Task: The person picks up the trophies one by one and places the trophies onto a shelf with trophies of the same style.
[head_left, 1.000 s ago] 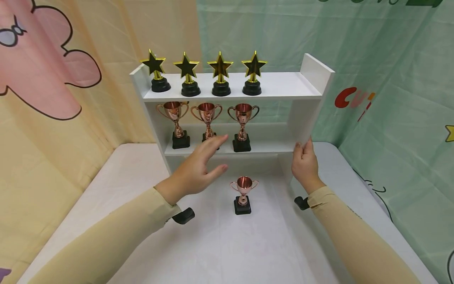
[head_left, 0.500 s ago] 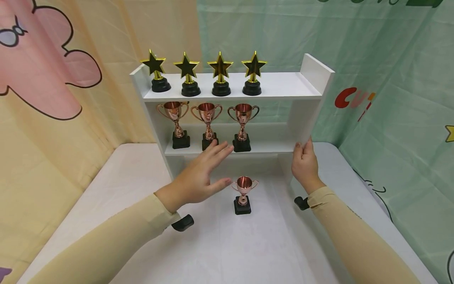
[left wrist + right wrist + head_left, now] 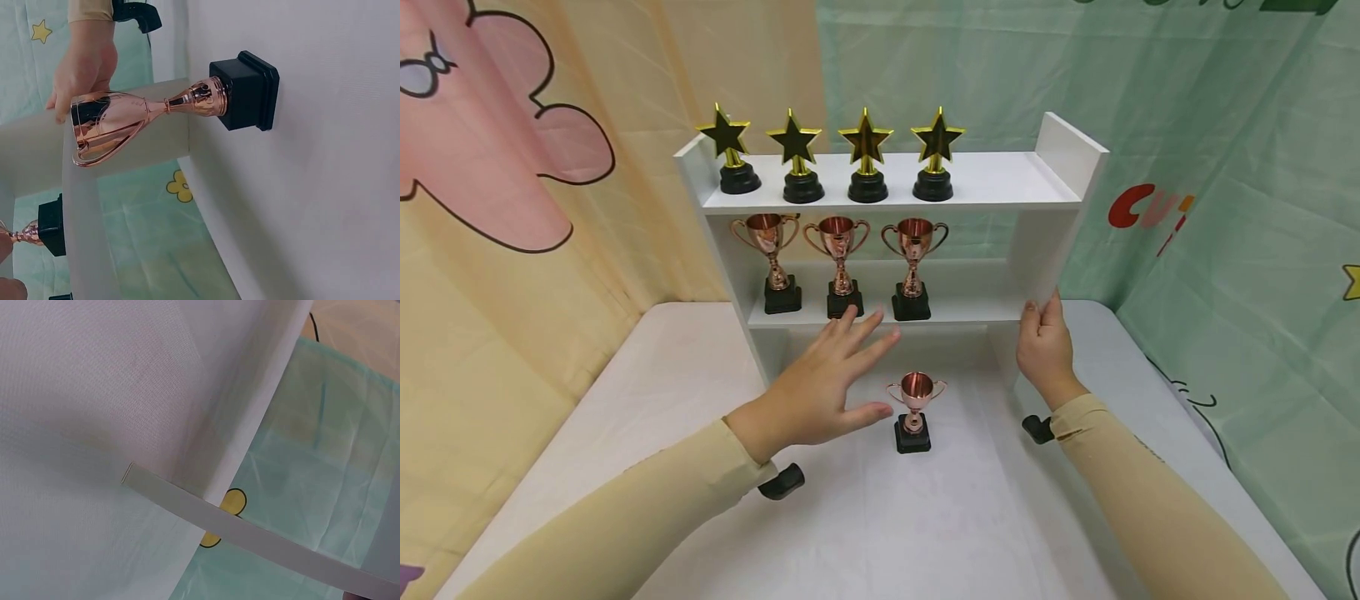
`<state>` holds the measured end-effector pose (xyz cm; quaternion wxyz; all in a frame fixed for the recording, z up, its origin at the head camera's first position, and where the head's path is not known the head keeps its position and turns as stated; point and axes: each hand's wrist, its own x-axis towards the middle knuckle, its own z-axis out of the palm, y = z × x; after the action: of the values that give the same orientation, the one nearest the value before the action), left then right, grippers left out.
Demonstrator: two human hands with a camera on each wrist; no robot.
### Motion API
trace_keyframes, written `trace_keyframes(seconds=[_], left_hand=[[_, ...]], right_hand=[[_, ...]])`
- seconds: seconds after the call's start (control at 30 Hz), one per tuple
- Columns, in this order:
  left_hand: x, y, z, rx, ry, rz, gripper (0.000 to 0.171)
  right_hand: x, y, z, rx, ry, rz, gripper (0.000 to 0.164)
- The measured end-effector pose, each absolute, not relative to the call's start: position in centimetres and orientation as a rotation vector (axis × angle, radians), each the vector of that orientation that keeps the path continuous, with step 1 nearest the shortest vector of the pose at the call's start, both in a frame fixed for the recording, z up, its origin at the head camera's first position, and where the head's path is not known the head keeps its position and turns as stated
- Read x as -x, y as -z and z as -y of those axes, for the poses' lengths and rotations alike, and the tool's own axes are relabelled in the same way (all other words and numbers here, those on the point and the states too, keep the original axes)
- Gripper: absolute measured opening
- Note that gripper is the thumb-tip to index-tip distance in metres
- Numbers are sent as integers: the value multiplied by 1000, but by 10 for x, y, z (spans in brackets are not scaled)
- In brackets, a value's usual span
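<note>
A small rose-gold trophy cup (image 3: pixel 916 395) on a black square base stands upright on the white tabletop, in front of a white shelf unit (image 3: pixel 1000 179). My left hand (image 3: pixel 812 392) hovers just left of this cup with its fingers spread, holding nothing. In the left wrist view the same trophy cup (image 3: pixel 125 115) appears sideways, apart from the fingers. My right hand (image 3: pixel 1047 350) grips the front edge of the shelf unit's right side panel (image 3: pixel 250 540). Only a sliver of that hand shows at the bottom of the right wrist view.
Three more copper-coloured cups (image 3: pixel 912 242) line the middle shelf, towards its left. Several gold star trophies (image 3: pixel 865 150) with round black bases stand on the top board. Printed fabric curtains (image 3: pixel 1225 167) hang behind and beside the white-covered table (image 3: pixel 880 533).
My left hand has come down from in front of the middle shelf towards the lone cup, its fingers spreading. The right hand, shelf and trophies have stayed put.
</note>
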<state>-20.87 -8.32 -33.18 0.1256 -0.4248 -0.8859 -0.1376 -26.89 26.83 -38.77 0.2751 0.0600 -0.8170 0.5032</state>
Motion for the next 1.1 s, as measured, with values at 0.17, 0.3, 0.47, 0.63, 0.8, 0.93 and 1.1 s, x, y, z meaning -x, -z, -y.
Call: trace_keyframes(seconds=[0.17, 0.3, 0.47, 0.63, 0.8, 0.93, 1.1], left_hand=[[208, 334, 85, 1239, 322, 2578, 87], [207, 335, 86, 1232, 248, 2592, 88], [206, 338, 88, 1226, 146, 2609, 89], [204, 340, 87, 1227, 102, 2619, 89], [202, 341, 86, 1242, 74, 2623, 87], [201, 342, 85, 1254, 40, 2632, 85], [200, 345, 83, 1272, 33, 2643, 85]], right_hand=[[269, 387, -268, -161, -1351, 2208, 54], [270, 387, -269, -178, -1355, 2207, 55], [269, 386, -268, -175, -1359, 2210, 57], [268, 385, -267, -155, -1363, 2222, 57], [267, 385, -267, -155, -1365, 2229, 57], [268, 386, -268, -163, -1368, 2213, 56], [269, 386, -267, -169, -1379, 2206, 55]])
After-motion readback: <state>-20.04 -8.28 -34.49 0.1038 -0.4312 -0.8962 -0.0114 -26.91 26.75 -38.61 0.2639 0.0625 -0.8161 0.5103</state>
